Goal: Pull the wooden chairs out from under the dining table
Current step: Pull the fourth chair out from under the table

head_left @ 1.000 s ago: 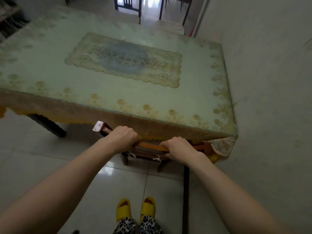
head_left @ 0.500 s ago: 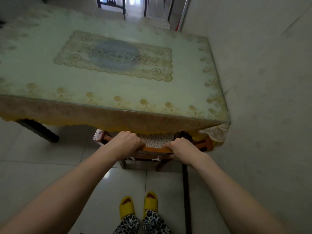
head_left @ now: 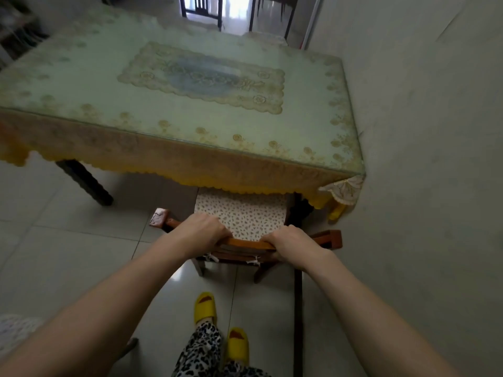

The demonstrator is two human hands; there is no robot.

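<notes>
Left hand: the left hand [head_left: 201, 232] is curled closed over the top rail of a reddish-brown wooden chair [head_left: 246, 244], fingers wrapped over its far edge, knuckles up.
Right hand: the right hand [head_left: 292, 245] is closed in the same way on the same rail, further to the right — a short stretch of bare orange-brown wood shows between the two hands.
Chair position: the chair stands at the near edge of the table, its back toward the person; the rear part of the seat is out in the open, the front part runs under the hanging cloth.
Seat: a pale seat cushion with a small speckled print [head_left: 241, 214] covers the seat.
Chair shape: the top rail is gently curved, with squared ends showing at left and right; two back legs reach the floor below it.
Table: a rectangular dining table with a glass top [head_left: 81, 85] stands against the wall on the right, on a dark carved table leg [head_left: 87, 182] at the near left.
Cloth: a yellow lace-patterned tablecloth [head_left: 152, 156] lies under the glass and hangs over the near side with a scalloped hem; a blue-centred lace mat [head_left: 202, 77] sits mid-table.
Floor: glossy pale floor tiles [head_left: 68, 254].
Person: yellow slippers [head_left: 205, 306] and leopard-print trousers show below, just behind the chair.
Surroundings: a plain grey wall [head_left: 435, 131] lies close on the right — dark chairs [head_left: 201, 8] stand beyond the table's far end.
</notes>
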